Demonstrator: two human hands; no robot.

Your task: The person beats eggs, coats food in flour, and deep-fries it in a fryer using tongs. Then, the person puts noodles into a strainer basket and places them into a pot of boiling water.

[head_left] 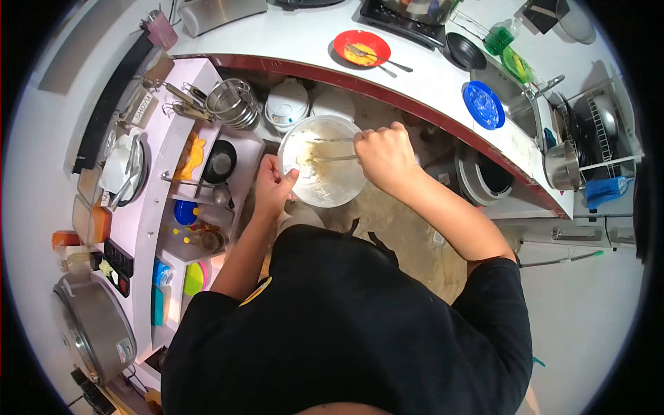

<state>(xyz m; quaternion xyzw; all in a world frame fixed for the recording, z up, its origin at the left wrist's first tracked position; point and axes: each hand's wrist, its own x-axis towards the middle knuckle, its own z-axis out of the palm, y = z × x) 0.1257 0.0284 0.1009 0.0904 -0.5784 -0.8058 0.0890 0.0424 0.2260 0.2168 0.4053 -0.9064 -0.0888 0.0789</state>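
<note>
Left fingers [288, 181] pinch the rim of a translucent bowl [332, 196] before the torso [346, 311]. Right fingers [364, 146] wrapped round a metal utensil [337, 158], tongs perhaps, reaching inside. Mixing, seemingly; next stroke needs bowl steadied. Farther: red plate [382, 52] on desk [290, 41].

the right hand [389, 158] hides the near ends of 2 thin prongs [337, 159], so whether they join cannot be told. the left hand [274, 188]'s fingertips are out of sight behind the bowl [339, 191]. the pale mixture [309, 163] inside is too blurred to identify. the top edge cuts off the pot [418, 8]; the label [125, 349] on the grey cooker [104, 318] is too small to read.
</note>
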